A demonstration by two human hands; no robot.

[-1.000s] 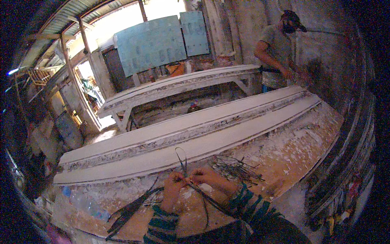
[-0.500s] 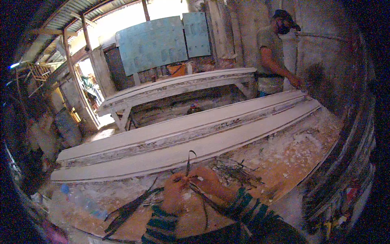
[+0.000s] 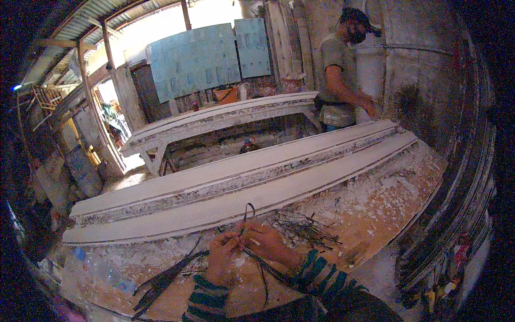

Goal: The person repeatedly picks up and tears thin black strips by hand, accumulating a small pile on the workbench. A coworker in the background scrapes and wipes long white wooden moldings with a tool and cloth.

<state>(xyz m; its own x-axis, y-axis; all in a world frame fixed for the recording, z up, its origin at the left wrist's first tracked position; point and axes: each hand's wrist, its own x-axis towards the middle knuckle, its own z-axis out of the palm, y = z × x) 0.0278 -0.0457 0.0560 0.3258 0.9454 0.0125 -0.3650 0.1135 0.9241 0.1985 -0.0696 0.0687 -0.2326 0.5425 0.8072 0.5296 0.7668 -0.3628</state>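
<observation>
Dark wire strands (image 3: 248,214) sit pinched between both hands at the near edge of the worktop (image 3: 375,204), a small loop of them standing up above the fingers. The left hand (image 3: 222,257) is curled shut around the lower run, knuckles up; the right hand (image 3: 265,241) closes over the strands just beside it, the two hands touching or very nearly so. Below the grip, long tails trail off toward the person's left and down across the plaster-crusted board.

These look thin and light — springy rather than limp, since the loop holds its own arch. Probably stiff enough to kink and stay kinked, and the cut ends likely prick, so the best hold seems to be right where the fingers are now, close to the bend, not out on the loose tails. Slippery? Hard to tell at this size.

Just to the right lies a tangled pile of similar strands (image 3: 303,228), touching the worktop, near the right hand. Beyond run long white moulded lengths (image 3: 241,198) — side by side across the worktop. Another person (image 3: 340,75) stands well apart at the far end.
</observation>
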